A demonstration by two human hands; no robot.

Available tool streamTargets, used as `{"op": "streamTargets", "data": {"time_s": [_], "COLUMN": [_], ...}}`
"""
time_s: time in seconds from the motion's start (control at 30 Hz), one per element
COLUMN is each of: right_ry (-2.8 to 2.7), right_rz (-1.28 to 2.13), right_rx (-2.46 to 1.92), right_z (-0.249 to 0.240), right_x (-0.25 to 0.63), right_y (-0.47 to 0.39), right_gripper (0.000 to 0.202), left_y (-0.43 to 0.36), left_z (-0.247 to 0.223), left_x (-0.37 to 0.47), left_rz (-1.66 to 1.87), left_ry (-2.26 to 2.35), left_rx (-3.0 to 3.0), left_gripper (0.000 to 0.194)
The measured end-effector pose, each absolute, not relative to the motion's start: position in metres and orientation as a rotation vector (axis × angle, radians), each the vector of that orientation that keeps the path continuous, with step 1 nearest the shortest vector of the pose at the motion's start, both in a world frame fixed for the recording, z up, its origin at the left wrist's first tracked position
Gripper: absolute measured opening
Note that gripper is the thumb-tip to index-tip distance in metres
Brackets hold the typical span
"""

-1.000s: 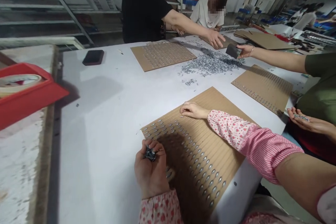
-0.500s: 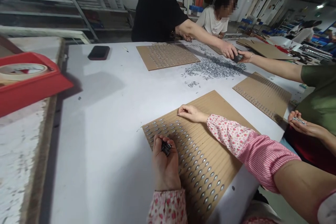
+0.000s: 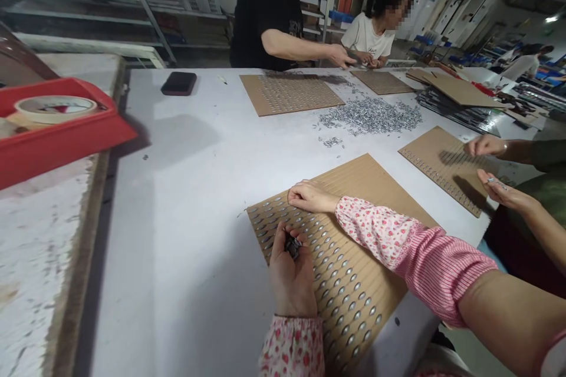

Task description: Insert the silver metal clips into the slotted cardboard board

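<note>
Where the white table (image 3: 186, 200) drops off at its near edge, the person's left hand (image 3: 289, 274) lies palm-up over the near-left part of a brown cardboard sheet (image 3: 375, 188), fingers cupped around a small clump of dark metal pieces (image 3: 292, 245). Rows of shiny pieces already sit in the sheet's slits on its left and near side; the right half is bare card. That sheet's near-right corner reaches close to the table's edge. Just beyond, the right hand (image 3: 312, 196) rests fingertips-down on the upper rows, curled, and I cannot tell whether it pinches a piece. Its pink floral sleeve (image 3: 398, 241) crosses the sheet from the right.

To the left of the sheet spreads a wide stretch of bare white tabletop, running to the table's left rim, past which a red tray (image 3: 66, 135) with a roll of tape (image 3: 55, 108) sits on a rougher bench.

At the right, another worker's two hands hover at a second slotted sheet (image 3: 442, 165) near the table's right edge. Farther on, a loose heap of silvery pieces (image 3: 371, 116) lies mid-table, between that sheet and a third, filled sheet (image 3: 289, 93). A dark phone (image 3: 178, 83) lies near the far edge, where two more people sit.
</note>
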State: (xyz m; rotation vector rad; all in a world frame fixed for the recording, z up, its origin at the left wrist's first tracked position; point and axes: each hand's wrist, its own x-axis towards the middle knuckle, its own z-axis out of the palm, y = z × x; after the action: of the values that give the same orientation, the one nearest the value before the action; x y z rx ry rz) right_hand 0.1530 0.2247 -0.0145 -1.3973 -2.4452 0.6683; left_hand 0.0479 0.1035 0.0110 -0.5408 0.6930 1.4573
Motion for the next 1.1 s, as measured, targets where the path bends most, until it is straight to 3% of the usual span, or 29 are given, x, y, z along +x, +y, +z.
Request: {"op": "streamTargets", "data": {"time_s": [0.17,0.37,0.5,0.73,0.97,1.1], "right_ry": [-2.269,-1.852,-1.874,-1.605,-2.204,-2.405], "right_rz": [0.822,1.682,1.841,1.425,0.795,0.711], "right_rx": [-1.406,-0.966,-0.875,-1.22,-1.346,-1.252], "right_z": [-0.016,0.004,0.013,-0.017,-0.017,-0.011], "right_x": [0.151,0.159,0.16,0.176,0.186,0.184], "right_y": [0.222,0.202,0.192,0.219,0.228,0.233], "right_gripper": [0.004,0.024,0.024,0.02,0.015,0.017], "left_y": [0.103,0.104,0.104,0.104,0.104,0.103], "left_z": [0.012,0.012,0.013,0.02,0.019,0.017], "left_x": [0.05,0.053,0.056,0.055,0.055,0.055], "left_rz": [1.462,1.448,1.432,1.437,1.364,1.362], "left_ry": [0.71,0.727,0.746,0.812,0.797,0.797], "left_rx": [-0.517,-0.49,-0.475,-0.507,-0.532,-0.519], "left_gripper": [0.015,0.016,0.012,0.022,0.018,0.019]}}
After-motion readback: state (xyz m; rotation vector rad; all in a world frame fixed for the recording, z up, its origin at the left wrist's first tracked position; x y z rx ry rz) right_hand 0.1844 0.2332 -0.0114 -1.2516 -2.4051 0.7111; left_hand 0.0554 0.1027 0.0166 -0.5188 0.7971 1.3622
